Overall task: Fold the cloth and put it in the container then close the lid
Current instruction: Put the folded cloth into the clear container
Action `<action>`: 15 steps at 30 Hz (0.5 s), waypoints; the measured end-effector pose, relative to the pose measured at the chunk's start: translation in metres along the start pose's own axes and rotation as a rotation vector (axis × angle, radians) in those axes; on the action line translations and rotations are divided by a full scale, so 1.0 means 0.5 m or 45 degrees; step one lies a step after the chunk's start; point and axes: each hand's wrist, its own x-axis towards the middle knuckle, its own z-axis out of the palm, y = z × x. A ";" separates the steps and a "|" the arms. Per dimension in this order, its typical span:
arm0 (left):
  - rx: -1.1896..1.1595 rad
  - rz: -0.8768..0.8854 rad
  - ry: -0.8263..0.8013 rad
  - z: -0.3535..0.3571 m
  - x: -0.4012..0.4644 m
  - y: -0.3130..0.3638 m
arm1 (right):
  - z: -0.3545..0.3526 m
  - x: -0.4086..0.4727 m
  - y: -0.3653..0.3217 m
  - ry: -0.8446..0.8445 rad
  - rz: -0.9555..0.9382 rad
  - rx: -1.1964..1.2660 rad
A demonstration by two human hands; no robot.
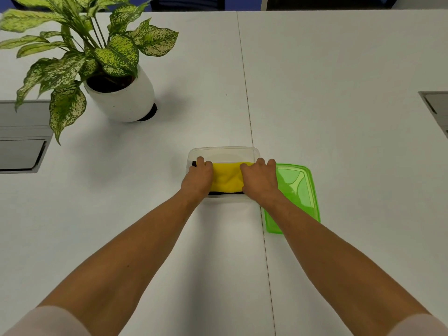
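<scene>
Cloth (227, 177), folded yellow, lies inside the clear container (224, 151), long axis left to right. Left hand (197, 179) and right hand (259, 179) press its ends, fingers curled. Green lid (297, 190) lies just beside my right hand.

Both ends of the folded yellow cloth (226, 177) are covered by the left hand (197, 179) and right hand (259, 180); the translucent green plastic lid's (299, 190) near-left part is hidden beneath the right forearm.
</scene>
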 end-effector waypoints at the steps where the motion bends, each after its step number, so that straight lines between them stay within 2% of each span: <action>1: 0.029 0.015 0.004 0.001 0.004 -0.001 | 0.001 0.001 -0.001 -0.002 -0.003 -0.019; 11: 0.669 0.203 0.123 -0.001 0.021 -0.016 | 0.010 0.012 -0.006 0.095 -0.150 -0.309; 15: 0.705 0.285 0.069 -0.002 0.029 -0.025 | 0.011 0.021 0.000 -0.097 -0.166 -0.235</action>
